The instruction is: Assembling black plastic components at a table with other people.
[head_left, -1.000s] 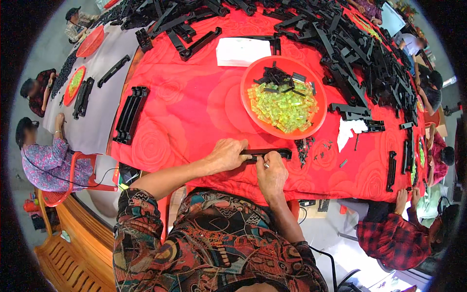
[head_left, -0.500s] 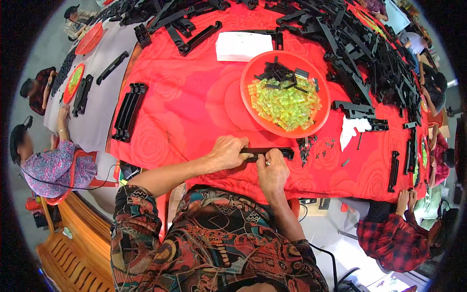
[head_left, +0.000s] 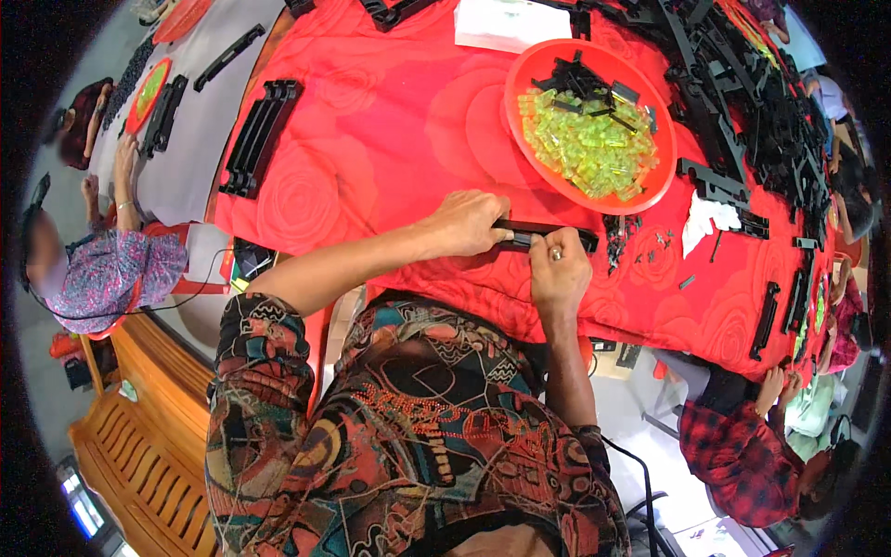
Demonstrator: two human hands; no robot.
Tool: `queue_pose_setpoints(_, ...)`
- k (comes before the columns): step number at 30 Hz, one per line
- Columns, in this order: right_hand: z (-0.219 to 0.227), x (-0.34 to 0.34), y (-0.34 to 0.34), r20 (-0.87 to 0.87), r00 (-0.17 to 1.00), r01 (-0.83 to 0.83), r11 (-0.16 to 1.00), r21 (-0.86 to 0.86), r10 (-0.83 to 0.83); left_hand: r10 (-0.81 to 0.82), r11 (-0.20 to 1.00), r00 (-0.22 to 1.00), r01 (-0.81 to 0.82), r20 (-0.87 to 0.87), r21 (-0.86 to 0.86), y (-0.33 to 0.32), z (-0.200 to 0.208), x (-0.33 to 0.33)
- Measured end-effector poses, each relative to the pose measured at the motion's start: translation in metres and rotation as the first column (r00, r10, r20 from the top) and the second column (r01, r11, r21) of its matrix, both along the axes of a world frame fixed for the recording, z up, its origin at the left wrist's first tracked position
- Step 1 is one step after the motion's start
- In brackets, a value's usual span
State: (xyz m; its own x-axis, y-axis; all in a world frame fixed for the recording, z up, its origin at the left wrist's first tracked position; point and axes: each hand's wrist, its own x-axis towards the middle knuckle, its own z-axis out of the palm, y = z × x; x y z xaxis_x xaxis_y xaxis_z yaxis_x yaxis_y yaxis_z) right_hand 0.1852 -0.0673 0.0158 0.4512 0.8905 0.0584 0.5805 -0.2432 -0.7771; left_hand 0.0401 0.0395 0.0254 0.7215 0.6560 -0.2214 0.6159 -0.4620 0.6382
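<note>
A long black plastic bar lies level near the front edge of the red cloth. Closed round its left end is my left hand. My right hand, with a ring on one finger, presses its fingers onto the bar's middle, leaving the right end exposed. What sits under my fingertips is too small to make out. Just beyond the bar is a red bowl with clear yellow-green pieces and small black parts in it. Tiny black bits lie scattered to the right of the bar.
Several finished-looking black bars stand in a row at left. Black bars are heaped at far right, near a crumpled white tissue. A white paper block lies behind the bowl. Other people sit at both sides; a wooden bench is lower left.
The view has tilted and shifted, so the table things sit higher and further right in the picture. Both hands keep hold of the black bar.
</note>
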Motion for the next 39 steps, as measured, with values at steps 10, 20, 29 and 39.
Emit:
queue_pose_setpoints(10, -0.002, -0.001, 0.004, -0.017, 1.000, 0.007, 0.996, 0.093, -0.006, -0.081, 0.993, 0.997, 0.082, 0.008, -0.090, 0.011, 0.001, -0.004)
queue_pose_setpoints(20, -0.002, 0.006, 0.007, -0.243, 0.970, 0.016, 1.000, -0.013, -0.019, -0.065, 0.991, 0.997, 0.060, -0.038, -0.116, 0.012, 0.001, -0.001)
queue_pose_setpoints(29, -0.014, 0.006, 0.008, -0.474, 0.880, 0.060, 0.994, 0.095, -0.008, -0.108, 0.993, 0.993, 0.106, -0.044, -0.058, 0.015, -0.004, 0.000)
queue_pose_setpoints(39, 0.003, -0.001, 0.011, -0.433, 0.901, 0.121, 0.974, 0.191, -0.027, -0.017, 0.998, 0.999, 0.015, -0.029, -0.061, 0.014, -0.009, 0.004)
